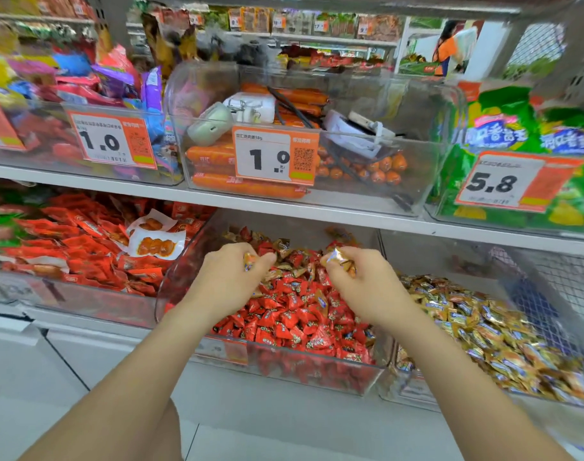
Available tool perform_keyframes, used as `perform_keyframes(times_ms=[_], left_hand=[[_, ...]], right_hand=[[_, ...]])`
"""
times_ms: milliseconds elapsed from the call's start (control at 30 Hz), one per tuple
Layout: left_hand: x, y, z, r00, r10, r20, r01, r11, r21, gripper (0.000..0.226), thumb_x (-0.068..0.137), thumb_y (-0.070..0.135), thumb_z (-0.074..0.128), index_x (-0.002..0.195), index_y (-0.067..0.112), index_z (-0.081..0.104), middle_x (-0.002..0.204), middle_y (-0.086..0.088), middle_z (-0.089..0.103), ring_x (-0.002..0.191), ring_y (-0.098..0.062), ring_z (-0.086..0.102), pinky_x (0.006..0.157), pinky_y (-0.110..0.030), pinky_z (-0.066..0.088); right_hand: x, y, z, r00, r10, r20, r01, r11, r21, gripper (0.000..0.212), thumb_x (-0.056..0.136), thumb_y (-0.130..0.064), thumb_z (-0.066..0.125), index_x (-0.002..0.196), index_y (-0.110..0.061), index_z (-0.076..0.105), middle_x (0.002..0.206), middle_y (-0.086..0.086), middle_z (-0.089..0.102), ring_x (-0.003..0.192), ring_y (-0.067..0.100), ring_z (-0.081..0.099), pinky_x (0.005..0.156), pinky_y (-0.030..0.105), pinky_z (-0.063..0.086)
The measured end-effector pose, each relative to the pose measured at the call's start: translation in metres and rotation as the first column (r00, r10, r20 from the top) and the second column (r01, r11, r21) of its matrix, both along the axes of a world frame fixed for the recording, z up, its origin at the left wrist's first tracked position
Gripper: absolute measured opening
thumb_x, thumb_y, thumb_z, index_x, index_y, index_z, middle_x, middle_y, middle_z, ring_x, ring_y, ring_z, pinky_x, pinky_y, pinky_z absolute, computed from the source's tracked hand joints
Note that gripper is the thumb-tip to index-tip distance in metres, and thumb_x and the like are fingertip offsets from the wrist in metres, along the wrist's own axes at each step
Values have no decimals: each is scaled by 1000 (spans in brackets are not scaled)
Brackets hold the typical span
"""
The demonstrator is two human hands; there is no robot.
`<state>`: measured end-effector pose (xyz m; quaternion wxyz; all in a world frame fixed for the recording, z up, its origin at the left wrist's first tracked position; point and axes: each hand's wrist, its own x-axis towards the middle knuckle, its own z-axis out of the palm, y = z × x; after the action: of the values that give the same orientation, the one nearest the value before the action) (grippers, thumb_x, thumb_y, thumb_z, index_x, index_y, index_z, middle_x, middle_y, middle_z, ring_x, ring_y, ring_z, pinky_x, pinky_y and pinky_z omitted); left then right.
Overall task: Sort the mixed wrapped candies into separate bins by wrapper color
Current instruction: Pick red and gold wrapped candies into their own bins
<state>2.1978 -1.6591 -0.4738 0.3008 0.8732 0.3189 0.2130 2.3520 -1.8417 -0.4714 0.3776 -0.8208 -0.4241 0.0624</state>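
On the upper shelf, the left price tag (112,138) on its clear bin (51,161) reads 1.0. The middle tag (275,156) reads 1.0, with 58g in small print above. The right tag (513,181) reads 5.8. Lettering on the green bags (503,104) is too blurred to read.

My left hand (232,272) curls over a candy (249,261); only a sliver of wrapper shows. My right hand (357,284) covers most of its gold candies (338,257). The orange tag (236,352) on the red-candy bin (170,287) is too blurred to read. The gold-candy bin (413,389) runs off the right edge.
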Motion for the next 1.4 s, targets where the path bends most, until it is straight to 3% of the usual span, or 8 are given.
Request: perform_keyframes(times_ms=[167,367,467,567,700,833,1167,1400], left_hand=[[-5,16,-7,999,-6,-32,7,999,48,29,102,43,59,86,19,64,71,-5,73,57,-25,69,59,-40,56],[-13,27,-8,980,-114,-162,145,969,197,11,105,33,58,105,37,68,68,14,62,46,-5,53,48,-23,35],[-16,27,-7,928,-162,-335,242,947,213,20,101,52,61,116,40,68,83,13,64,72,-12,63,64,-33,46],[-15,26,-7,865,-141,-481,286,927,242,38,95,64,62,124,41,64,115,2,68,101,-28,67,81,-40,54],[-14,27,-8,864,-171,-473,314,918,243,31,96,61,64,111,34,65,84,9,56,76,-20,58,69,-35,46],[-14,26,-7,890,-146,-433,283,920,272,26,98,44,54,96,18,60,71,-1,59,65,-23,60,61,-42,54],[7,43,-1,946,-99,-310,229,878,420,38,104,55,45,84,27,62,70,3,58,66,-28,57,61,-36,48],[14,55,-20,839,-246,-485,437,836,331,31,106,37,54,134,26,59,131,0,51,107,-32,66,89,-51,56]], right_hand=[[-7,2,10,913,-29,-407,69,994,84,33,100,-25,50,72,-11,59,55,-2,42,43,14,31,43,23,25],[-14,11,9,992,59,-113,-61,998,-16,35,106,-44,55,85,-24,73,58,-4,70,47,3,55,62,26,47],[-9,12,8,995,79,66,-73,993,-96,19,106,-35,55,117,-32,69,68,-5,73,60,2,56,68,25,46],[-6,9,4,981,26,195,6,987,-161,22,104,-26,49,110,-25,71,69,-7,62,62,13,50,59,29,44],[-19,8,-2,939,80,335,64,916,-396,31,110,-45,43,101,-18,56,89,6,67,82,34,68,72,44,57],[-32,12,-2,883,205,423,75,826,-558,35,109,-51,47,107,-16,52,106,10,65,102,38,67,69,39,41],[-26,22,6,979,-65,191,111,964,-240,34,92,-41,53,80,-10,61,67,14,64,56,26,54,57,41,51],[-13,55,-8,979,-62,194,90,986,-140,45,104,-49,58,85,-9,61,70,8,63,75,29,60,63,41,41]])
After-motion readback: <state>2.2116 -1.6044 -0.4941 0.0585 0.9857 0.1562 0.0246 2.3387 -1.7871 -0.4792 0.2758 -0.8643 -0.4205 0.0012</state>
